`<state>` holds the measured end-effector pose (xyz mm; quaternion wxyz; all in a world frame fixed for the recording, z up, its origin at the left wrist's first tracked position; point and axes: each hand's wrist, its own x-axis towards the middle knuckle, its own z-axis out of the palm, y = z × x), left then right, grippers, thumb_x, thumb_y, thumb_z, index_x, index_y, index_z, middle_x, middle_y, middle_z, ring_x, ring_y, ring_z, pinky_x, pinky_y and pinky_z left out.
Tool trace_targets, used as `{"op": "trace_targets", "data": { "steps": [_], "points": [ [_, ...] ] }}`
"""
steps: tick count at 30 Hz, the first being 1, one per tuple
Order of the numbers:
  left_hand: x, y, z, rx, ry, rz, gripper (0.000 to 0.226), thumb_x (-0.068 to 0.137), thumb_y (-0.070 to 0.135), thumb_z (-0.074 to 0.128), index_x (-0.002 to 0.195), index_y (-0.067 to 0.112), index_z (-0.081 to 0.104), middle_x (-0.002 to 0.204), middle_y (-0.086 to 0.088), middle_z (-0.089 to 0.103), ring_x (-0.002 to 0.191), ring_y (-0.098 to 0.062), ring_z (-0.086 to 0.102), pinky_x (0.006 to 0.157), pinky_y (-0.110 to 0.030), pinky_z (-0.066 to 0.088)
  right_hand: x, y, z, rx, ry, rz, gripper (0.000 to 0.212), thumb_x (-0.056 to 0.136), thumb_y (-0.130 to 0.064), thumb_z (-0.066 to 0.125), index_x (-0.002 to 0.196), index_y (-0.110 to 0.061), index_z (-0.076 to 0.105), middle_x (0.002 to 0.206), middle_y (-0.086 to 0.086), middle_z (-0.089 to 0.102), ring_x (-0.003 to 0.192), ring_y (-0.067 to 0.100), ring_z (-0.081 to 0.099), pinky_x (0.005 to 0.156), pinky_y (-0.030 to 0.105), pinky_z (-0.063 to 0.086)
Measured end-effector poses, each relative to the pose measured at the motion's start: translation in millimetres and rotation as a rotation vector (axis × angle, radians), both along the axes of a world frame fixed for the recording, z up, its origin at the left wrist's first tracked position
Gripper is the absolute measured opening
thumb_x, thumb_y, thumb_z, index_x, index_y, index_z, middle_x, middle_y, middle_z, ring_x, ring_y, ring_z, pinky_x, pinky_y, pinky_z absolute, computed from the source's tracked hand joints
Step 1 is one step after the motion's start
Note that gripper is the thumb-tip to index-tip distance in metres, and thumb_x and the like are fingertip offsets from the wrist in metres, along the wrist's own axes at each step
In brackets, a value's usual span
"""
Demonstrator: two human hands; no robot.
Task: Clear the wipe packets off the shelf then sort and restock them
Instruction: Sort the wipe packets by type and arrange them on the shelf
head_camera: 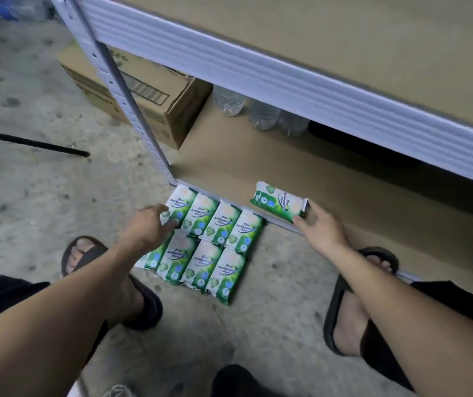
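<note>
Single packet: one wipe packet (pixel 278 204) lies flat on the bottom shelf (pixel 287 156), at its front edge and right of the front left corner.
Right hand: the right hand (pixel 319 227) pinches that packet's near end between thumb and fingers. This reads as setting it in place for restocking, or lifting it off; which one I cannot tell.
Packet grid: eight matching packets (pixel 215 242) lie on the floor (pixel 29 196) in two rows of four, sides touching. The far row sits against the shelf's front edge beside the corner post (pixel 120 90). They are probably laid label-up so they can be counted and sorted.
Left hand: the left hand (pixel 146 224) grips the near end of the corner packet (pixel 178 204), the far-left one of the grid, thumb on top and fingers curled at its edge.
Back of shelf: a cardboard box (pixel 155 101) and clear bottles (pixel 261 113) stand towards the rear, leaving the front strip for wipes.
Step judged: sorting looks done, and restocking has barely started.
</note>
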<state>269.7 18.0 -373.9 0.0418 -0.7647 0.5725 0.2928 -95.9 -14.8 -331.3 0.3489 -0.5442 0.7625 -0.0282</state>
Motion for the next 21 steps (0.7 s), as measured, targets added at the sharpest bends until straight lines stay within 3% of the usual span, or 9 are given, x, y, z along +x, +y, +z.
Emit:
{"op": "trace_targets", "data": {
  "steps": [4, 7, 10, 13, 18, 21],
  "points": [
    [4.4, -11.0, -23.3, 0.016, 0.022, 0.085, 0.053, 0.097, 0.045, 0.060, 0.138, 0.013, 0.054, 0.134, -0.014, 0.061, 0.116, -0.035, 0.059, 0.091, -0.040, 0.049, -2.6, -11.2, -42.0, -0.002, -0.120, -0.134, 0.056, 0.075, -0.060, 0.064, 0.116, -0.022, 0.059, 0.115, 0.001, 0.072, 0.110, 0.027, 0.066, 0.094, 0.043, 0.052],
    [2.5, -19.5, -35.3, 0.037, 0.060, 0.159, 0.047, 0.096, 0.045, 0.061, 0.132, 0.015, 0.057, 0.119, -0.016, 0.067, 0.099, -0.034, 0.063, 0.077, -0.035, 0.047, -2.8, -13.5, -76.4, -0.044, -0.199, -0.230, 0.073, 0.066, -0.072, 0.061, 0.118, -0.022, 0.060, 0.112, -0.005, 0.073, 0.106, 0.020, 0.068, 0.095, 0.041, 0.053],
    [-0.7, -27.2, -44.9, 0.039, 0.076, 0.209, 0.046, 0.096, 0.045, 0.062, 0.129, 0.015, 0.053, 0.110, -0.011, 0.071, 0.089, -0.031, 0.064, 0.067, -0.033, 0.043, 23.2, -16.3, -57.6, -0.078, -0.187, -0.312, 0.058, 0.078, -0.054, 0.074, 0.119, -0.017, 0.061, 0.114, 0.001, 0.072, 0.106, 0.023, 0.067, 0.088, 0.029, 0.050],
    [-3.4, -32.6, -52.0, 0.014, 0.088, 0.272, 0.050, 0.093, 0.043, 0.066, 0.130, 0.016, 0.049, 0.114, -0.010, 0.071, 0.097, -0.032, 0.065, 0.076, -0.038, 0.050, 32.0, -20.9, -61.2, -0.115, -0.163, -0.392, 0.047, 0.082, -0.035, 0.080, 0.119, -0.010, 0.063, 0.114, 0.007, 0.071, 0.104, 0.027, 0.066, 0.077, 0.024, 0.042],
    [-3.5, -32.2, -64.2, -0.010, 0.117, 0.325, 0.049, 0.090, 0.036, 0.072, 0.126, 0.014, 0.047, 0.114, -0.011, 0.070, 0.102, -0.034, 0.064, 0.082, -0.043, 0.051, 38.3, -19.0, -71.6, -0.132, -0.119, -0.438, 0.058, 0.073, -0.038, 0.085, 0.118, -0.009, 0.062, 0.113, 0.013, 0.072, 0.104, 0.032, 0.067, 0.090, 0.040, 0.052],
    [-1.5, -32.8, -68.1, -0.021, 0.171, 0.350, 0.047, 0.088, 0.033, 0.074, 0.123, 0.014, 0.047, 0.114, -0.008, 0.069, 0.100, -0.032, 0.064, 0.081, -0.042, 0.051, 38.4, -19.8, -75.0, -0.113, -0.182, -0.521, 0.050, 0.072, -0.035, 0.087, 0.110, -0.009, 0.068, 0.105, 0.009, 0.074, 0.093, 0.026, 0.070, 0.084, 0.035, 0.055]
  ]
}}
